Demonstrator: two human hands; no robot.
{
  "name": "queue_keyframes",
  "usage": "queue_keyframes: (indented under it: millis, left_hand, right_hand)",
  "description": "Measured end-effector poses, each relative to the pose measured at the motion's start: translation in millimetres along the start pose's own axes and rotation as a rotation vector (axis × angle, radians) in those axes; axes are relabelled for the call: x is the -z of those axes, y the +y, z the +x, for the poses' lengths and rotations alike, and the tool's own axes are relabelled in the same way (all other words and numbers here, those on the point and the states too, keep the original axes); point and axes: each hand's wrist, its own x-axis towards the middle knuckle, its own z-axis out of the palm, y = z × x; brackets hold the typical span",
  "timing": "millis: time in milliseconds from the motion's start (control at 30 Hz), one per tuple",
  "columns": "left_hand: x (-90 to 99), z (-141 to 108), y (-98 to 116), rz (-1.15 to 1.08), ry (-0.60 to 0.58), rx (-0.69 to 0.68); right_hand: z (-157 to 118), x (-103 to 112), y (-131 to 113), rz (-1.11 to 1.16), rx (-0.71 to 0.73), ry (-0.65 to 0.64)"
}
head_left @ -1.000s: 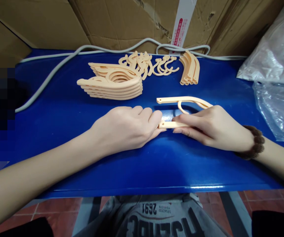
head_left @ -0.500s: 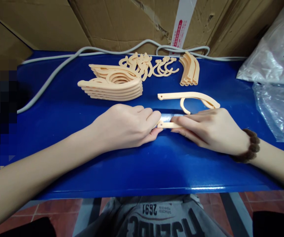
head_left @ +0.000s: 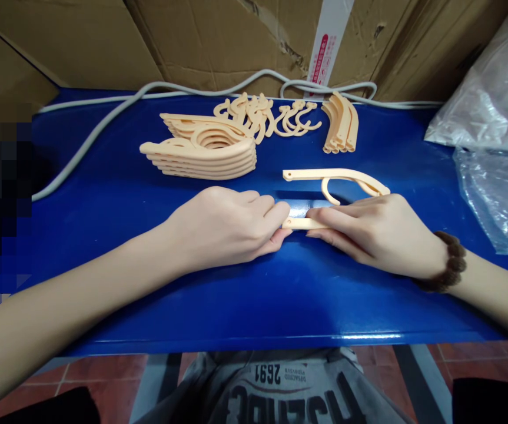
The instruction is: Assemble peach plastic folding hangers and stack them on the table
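Between the thumb and fingers of my right hand (head_left: pixel 364 235) is a beige plastic folding hanger (head_left: pixel 319 174). Its upper arm curves down to the right behind that hand. A hook (head_left: pixel 329 193) hangs below the upper arm. The lower arm (head_left: pixel 296 224) points left out of my fingers, with a small hole near its tip. My left hand (head_left: pixel 236 227) is closed in a pinch right at that tip, touching it. Whatever lies inside the left fingers is hidden.
Farther back on the blue table (head_left: pixel 218 306) lie a stack of folded hanger pieces (head_left: pixel 205 156), loose hooks (head_left: pixel 295 121) and a bundle of curved arms (head_left: pixel 339 123). A white cable (head_left: pixel 148 91) runs along the cardboard (head_left: pixel 218 41). Clear plastic bags (head_left: pixel 492 112) lie at right.
My left fingers have closed up against the lower arm's tip, and the beige bit seen between them is now covered. The hanger's upper arm has tipped very slightly.
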Motion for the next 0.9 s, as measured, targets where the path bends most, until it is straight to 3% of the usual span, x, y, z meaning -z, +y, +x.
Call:
queue_keyframes:
  millis: [367,900]
  left_hand:
    - [-3.1,0.9,-2.6,-0.214,-0.015,0.045]
    - [-1.7,-1.1,-5.3,-0.367,-0.094,0.071]
  right_hand:
    - [-0.4,3.4,2.6,-0.130,0.056,0.111]
    - [0.4,1.9,1.0,-0.206,0.068,0.105]
